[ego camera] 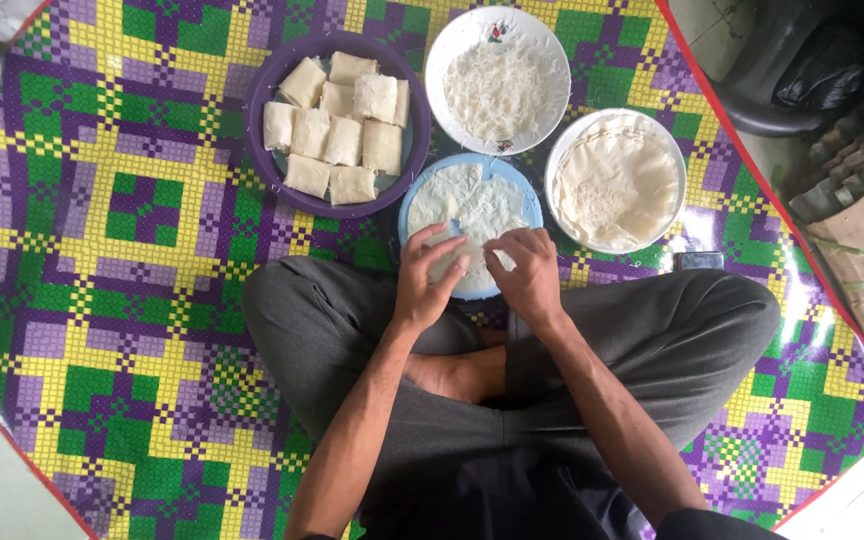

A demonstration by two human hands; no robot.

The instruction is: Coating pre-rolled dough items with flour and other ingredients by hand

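Since the wrapper (pixel 472 205) is a thin, floppy sheet, I'd guess it weighs next to nothing and tears easily, so pinching the near edge lightly looks like the way to go. It's pale, round and a bit crinkled, lying on a blue plate (pixel 407 205) right by the crossed legs. Both the left hand (pixel 430 272) and right hand (pixel 527 270) have fingertips closed on that near edge. Just past the grip sit a bowl of noodles (pixel 497 85), a purple bowl of folded parcels (pixel 337 125), and a stack of wrappers (pixel 614 185).
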